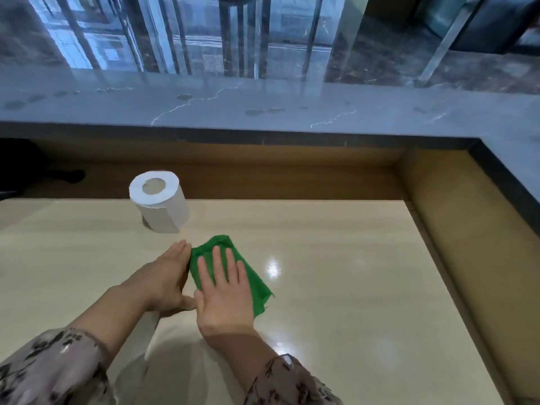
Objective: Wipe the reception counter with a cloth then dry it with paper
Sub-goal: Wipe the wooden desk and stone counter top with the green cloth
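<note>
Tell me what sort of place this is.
Probably a reception desk in a lobby: a pale lower work surface sits behind a raised grey marble ledge, with tall glass panels beyond. A paper roll and green cloth lie ready for cleaning.

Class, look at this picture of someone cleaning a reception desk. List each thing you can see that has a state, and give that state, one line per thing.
Green cloth: folded, lying flat on the desk, pressed under a palm.
Right hand: open, fingers spread flat on the cloth.
Left hand: open, resting on edge against the cloth's left side.
Paper roll: standing upright, untouched, behind the hands.
Beige desk: glossy, reflecting light.
Grey marble counter: marked with wet-looking spots.
</note>
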`<state>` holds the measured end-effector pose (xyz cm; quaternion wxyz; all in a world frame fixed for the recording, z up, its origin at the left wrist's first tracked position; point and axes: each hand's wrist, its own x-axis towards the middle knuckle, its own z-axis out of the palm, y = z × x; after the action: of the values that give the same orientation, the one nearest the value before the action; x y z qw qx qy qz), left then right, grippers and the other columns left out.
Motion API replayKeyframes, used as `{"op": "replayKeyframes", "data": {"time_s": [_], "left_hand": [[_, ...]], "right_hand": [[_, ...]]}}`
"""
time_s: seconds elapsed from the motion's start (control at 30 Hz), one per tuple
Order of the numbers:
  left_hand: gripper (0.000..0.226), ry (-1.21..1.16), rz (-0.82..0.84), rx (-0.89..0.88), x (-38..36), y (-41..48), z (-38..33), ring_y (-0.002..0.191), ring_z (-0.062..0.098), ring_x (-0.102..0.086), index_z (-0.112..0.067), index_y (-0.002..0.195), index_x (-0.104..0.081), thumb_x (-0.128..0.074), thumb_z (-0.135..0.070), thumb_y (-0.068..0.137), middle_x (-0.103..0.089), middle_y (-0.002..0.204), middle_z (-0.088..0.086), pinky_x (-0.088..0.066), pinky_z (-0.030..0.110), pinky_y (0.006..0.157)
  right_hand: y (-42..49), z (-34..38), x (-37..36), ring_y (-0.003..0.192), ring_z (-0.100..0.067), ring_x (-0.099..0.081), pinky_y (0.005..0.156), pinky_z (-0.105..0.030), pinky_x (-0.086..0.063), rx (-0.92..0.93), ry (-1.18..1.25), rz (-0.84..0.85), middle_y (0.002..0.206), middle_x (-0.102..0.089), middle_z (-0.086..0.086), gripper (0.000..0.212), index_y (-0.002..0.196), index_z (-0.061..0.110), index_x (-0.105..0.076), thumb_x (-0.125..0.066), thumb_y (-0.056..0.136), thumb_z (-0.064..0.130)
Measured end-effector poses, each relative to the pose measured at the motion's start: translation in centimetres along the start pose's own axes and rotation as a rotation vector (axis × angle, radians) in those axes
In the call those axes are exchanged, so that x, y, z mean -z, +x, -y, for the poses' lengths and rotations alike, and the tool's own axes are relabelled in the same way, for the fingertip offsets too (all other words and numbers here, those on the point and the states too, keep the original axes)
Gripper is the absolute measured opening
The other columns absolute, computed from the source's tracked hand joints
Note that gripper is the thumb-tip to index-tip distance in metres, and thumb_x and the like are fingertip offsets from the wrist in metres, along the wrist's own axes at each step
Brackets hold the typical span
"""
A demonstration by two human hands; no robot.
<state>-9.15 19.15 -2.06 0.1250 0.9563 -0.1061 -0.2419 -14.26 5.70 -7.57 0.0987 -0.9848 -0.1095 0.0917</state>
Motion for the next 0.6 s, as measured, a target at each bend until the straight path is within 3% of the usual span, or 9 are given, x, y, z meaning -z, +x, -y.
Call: {"op": "replayKeyframes", "data": {"time_s": [0.07, 0.13, 0.17, 0.23, 0.33, 0.43, 0.6], "left_hand": [[0.088, 0.040, 0.034, 0.013, -0.2, -0.9, 0.3, 0.122, 0.026, -0.043, -0.011, 0.123, -0.036, -0.079, -0.049, 0.057, -0.038, 0.130, 0.002, -0.044, 0.032, 0.087], [0.106, 0.064, 0.039, 0.017, -0.5, -1.3, 0.0, 0.134, 0.027, -0.033, -0.005, 0.138, -0.025, -0.079, -0.050, 0.059, -0.030, 0.146, 0.010, -0.040, 0.034, 0.097], [0.113, 0.076, 0.037, 0.025, -0.6, -1.4, -0.3, 0.140, 0.026, -0.027, -0.005, 0.143, -0.018, -0.079, -0.052, 0.060, -0.022, 0.153, 0.009, -0.038, 0.034, 0.102], [0.119, 0.092, 0.035, 0.026, -0.7, -1.3, -1.1, 0.145, 0.020, -0.019, -0.010, 0.148, -0.010, -0.078, -0.055, 0.060, -0.012, 0.158, 0.004, -0.038, 0.033, 0.106], [0.110, 0.120, 0.044, 0.009, -0.9, -1.0, -2.3, 0.141, 0.020, -0.026, -0.012, 0.142, -0.018, -0.076, -0.056, 0.060, -0.018, 0.155, 0.003, -0.041, 0.033, 0.100], [0.117, 0.148, 0.078, 0.006, -1.2, -0.9, -3.3, 0.148, 0.018, -0.010, -0.009, 0.151, -0.006, -0.075, -0.053, 0.068, -0.003, 0.161, 0.001, -0.032, 0.032, 0.110], [0.117, 0.155, 0.066, 0.000, -1.5, -1.1, -3.4, 0.148, 0.017, -0.010, -0.008, 0.151, -0.005, -0.075, -0.051, 0.068, 0.001, 0.161, 0.002, -0.033, 0.031, 0.110]], "right_hand": [[-0.6, -0.8, 0.3, 0.147, -0.031, -0.014, 0.120, -0.046, -0.008, 0.095, -0.046, 0.008, 0.158, -0.018, -0.011, 0.057, 0.150, 0.023, -0.030, -0.029, 0.094, 0.038], [-0.9, -2.8, 0.4, 0.148, -0.027, 0.009, 0.119, -0.041, 0.007, 0.181, -0.075, -0.013, 0.160, 0.006, -0.006, 0.058, 0.154, 0.025, -0.010, -0.025, 0.100, 0.038], [-1.2, -3.9, 0.5, 0.148, -0.026, 0.010, 0.119, -0.041, 0.006, 0.165, -0.068, -0.046, 0.160, 0.007, -0.005, 0.058, 0.153, 0.025, -0.008, -0.024, 0.100, 0.039], [-2.1, -6.9, 1.1, 0.148, -0.027, 0.003, 0.120, -0.041, 0.001, 0.032, -0.098, -0.130, 0.159, 0.003, -0.005, 0.058, 0.152, 0.026, -0.010, -0.022, 0.098, 0.043], [-4.3, -12.7, 1.9, 0.148, -0.024, 0.006, 0.118, -0.037, 0.006, -0.227, -0.053, -0.128, 0.159, 0.005, -0.004, 0.061, 0.152, 0.026, -0.004, -0.012, 0.095, 0.047], [-6.8, -18.8, 3.5, 0.149, -0.023, 0.003, 0.119, -0.036, -0.001, -0.464, -0.049, -0.154, 0.161, 0.004, -0.006, 0.067, 0.154, 0.025, -0.002, -0.004, 0.092, 0.049], [-9.9, -25.6, 4.9, 0.148, -0.028, -0.002, 0.119, -0.040, -0.011, -0.745, -0.057, -0.151, 0.161, -0.001, -0.012, 0.065, 0.155, 0.019, -0.006, -0.022, 0.099, 0.048]]}}
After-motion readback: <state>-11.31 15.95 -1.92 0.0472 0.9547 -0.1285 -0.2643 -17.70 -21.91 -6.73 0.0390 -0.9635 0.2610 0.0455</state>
